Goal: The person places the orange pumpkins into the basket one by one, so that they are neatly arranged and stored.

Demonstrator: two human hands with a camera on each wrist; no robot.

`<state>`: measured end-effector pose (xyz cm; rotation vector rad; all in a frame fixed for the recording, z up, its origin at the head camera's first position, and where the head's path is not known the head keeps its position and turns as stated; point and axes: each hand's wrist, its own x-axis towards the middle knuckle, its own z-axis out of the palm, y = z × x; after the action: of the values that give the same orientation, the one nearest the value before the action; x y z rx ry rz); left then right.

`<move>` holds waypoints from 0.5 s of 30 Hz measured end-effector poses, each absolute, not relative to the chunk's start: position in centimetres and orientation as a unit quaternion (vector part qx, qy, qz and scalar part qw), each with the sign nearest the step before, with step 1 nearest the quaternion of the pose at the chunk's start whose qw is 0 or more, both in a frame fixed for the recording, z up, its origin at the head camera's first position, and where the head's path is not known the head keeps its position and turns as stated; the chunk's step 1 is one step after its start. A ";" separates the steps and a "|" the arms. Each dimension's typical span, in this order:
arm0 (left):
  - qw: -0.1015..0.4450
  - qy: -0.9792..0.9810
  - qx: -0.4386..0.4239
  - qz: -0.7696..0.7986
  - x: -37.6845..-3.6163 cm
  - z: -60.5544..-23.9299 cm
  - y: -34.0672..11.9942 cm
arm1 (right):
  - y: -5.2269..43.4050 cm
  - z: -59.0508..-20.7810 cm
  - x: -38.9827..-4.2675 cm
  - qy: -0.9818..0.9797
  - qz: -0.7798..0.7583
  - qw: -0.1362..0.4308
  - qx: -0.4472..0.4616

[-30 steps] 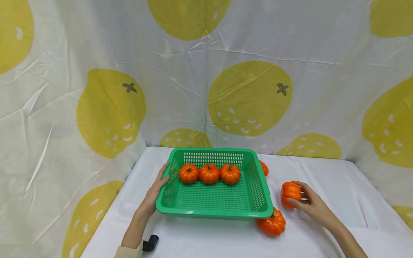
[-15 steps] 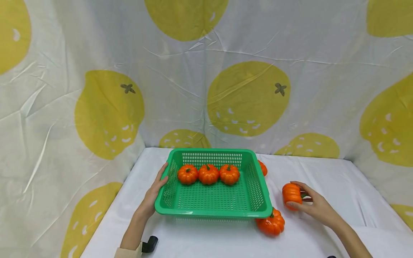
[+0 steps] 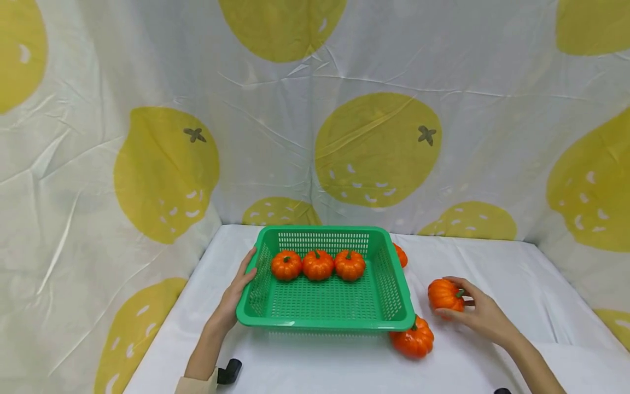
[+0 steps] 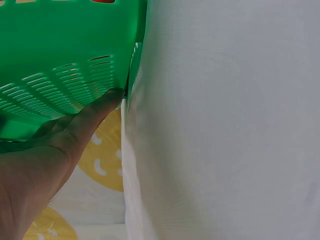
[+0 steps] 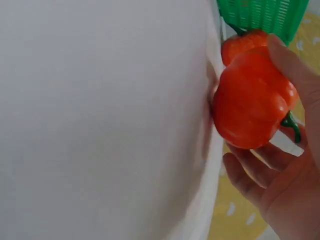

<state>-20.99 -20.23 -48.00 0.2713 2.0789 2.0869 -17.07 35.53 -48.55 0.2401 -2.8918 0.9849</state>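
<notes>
A green slotted basket (image 3: 400, 306) stands on the white table (image 3: 497, 262) with three small orange pumpkins (image 3: 318, 265) in a row at its far side. My left hand (image 3: 235, 295) lies with straight fingers (image 4: 95, 111) against the basket's left wall (image 4: 55, 55). To the right of the basket, my right hand (image 3: 473, 310) grips an orange pumpkin (image 3: 444, 294) with a green stem, its fingers (image 5: 252, 170) curled round the pumpkin (image 5: 250, 100). Another pumpkin (image 3: 413, 339) lies at the basket's near right corner. One more pumpkin (image 3: 401, 255) peeks out behind its far right corner.
A cloth backdrop (image 3: 379, 148) printed with yellow fruit rises close behind the table and along both sides. A small black object (image 3: 229, 371) lies near my left forearm at the table's front edge.
My right hand has turned the held pumpkin so that its stem points more upward. It has also shifted slightly. The left hand and the basket have stayed put.
</notes>
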 end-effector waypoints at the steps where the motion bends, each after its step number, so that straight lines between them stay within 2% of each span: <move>1: 0.092 0.699 0.090 0.703 -21.0 -48.0 -20.2 | 35.8 -48.4 -17.1 -0.947 0.306 0.048 0.085; 5: 0.094 0.697 0.089 0.706 -21.0 -48.1 -20.2 | 36.6 -47.9 -17.4 -0.954 0.274 0.064 0.101; 11: 0.091 0.697 0.085 0.706 -21.0 -48.0 -20.2 | 36.7 -48.5 -17.3 -0.950 0.303 0.025 0.077; 15: 0.094 0.698 0.081 0.705 -21.1 -48.1 -20.2 | 36.8 -49.0 -17.2 -0.947 0.313 0.019 0.076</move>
<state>-21.08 -20.16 -48.08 0.2406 2.0699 2.0925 -17.17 36.75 -48.97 0.2346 -2.9383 0.9706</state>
